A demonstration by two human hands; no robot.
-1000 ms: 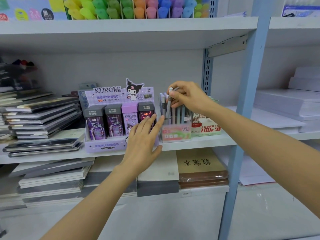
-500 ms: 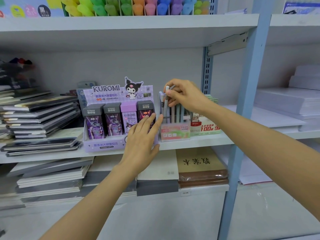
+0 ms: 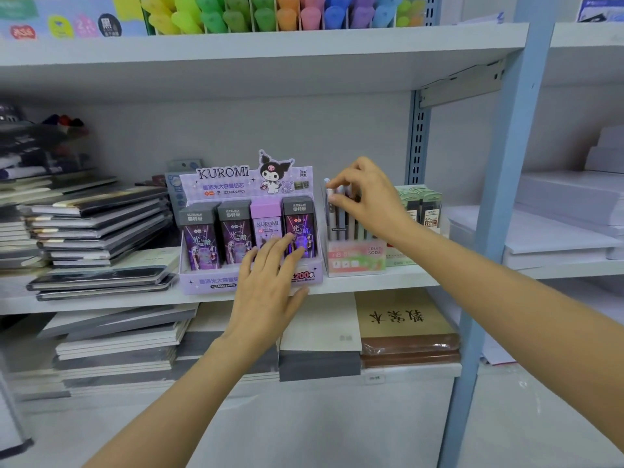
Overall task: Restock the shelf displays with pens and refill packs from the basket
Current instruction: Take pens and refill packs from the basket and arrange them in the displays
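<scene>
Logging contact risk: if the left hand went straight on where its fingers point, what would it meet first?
Most likely the rightmost dark refill pack in the Kuromi display box. The left hand overlaps the pack with its fingertips in this view, but contact is unclear.

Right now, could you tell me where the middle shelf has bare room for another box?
A narrow front strip of the middle shelf, before the pen box and green refill packs, is bare. Notebooks, the Kuromi display and those boxes crowd side by side; the left hand rests there, the right hand pinches a pen. Headroom above is open.
</scene>
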